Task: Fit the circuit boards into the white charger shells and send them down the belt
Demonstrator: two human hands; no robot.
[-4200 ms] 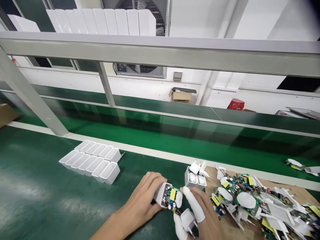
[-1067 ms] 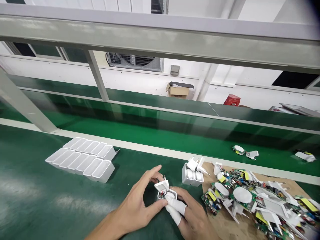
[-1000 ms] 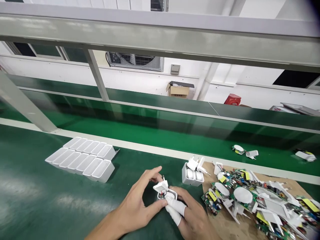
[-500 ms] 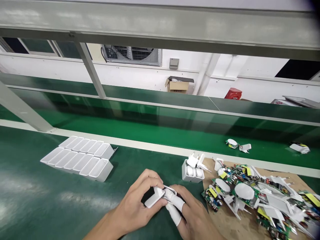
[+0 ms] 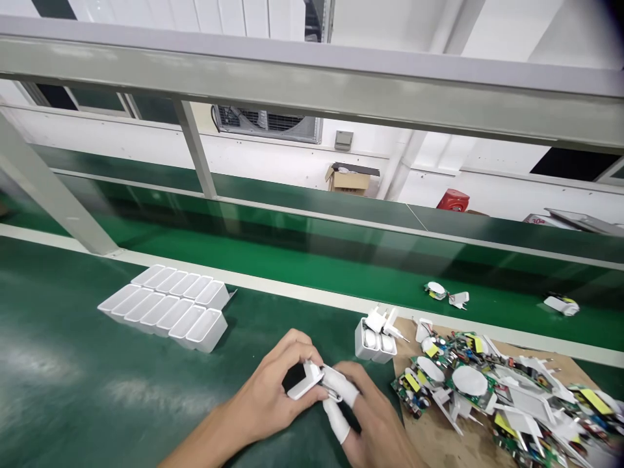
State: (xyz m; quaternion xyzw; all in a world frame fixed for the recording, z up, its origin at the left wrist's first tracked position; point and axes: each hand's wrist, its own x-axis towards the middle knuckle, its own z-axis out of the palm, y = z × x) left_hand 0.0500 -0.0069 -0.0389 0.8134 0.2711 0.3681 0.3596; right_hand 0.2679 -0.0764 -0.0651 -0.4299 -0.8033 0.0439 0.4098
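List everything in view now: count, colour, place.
Bench: one, dark green, foreground
Belt: one, green, behind the bench
Open casings: about a dozen, white, two rows at left
Circuit boards: many, mainly green, heaped at right
Cardboard sheet: one, brown, under the heap
Filled casings: two, white, left of the heap
Plug pieces: two visible, white, atop filled casings
Loose assemblies: two, mostly white, on the belt
Frame: one, grey, across the top
Fan unit: one, grey, background
Wall box: one, grey, background
Carton: one, brown, background
Red object: one, red, background
Held plug piece: one, white, lower centre
Held casing: one, white, beside that piece
Left hand: one, bare, lower centre
Right hand: one, white finger covers, lower centre
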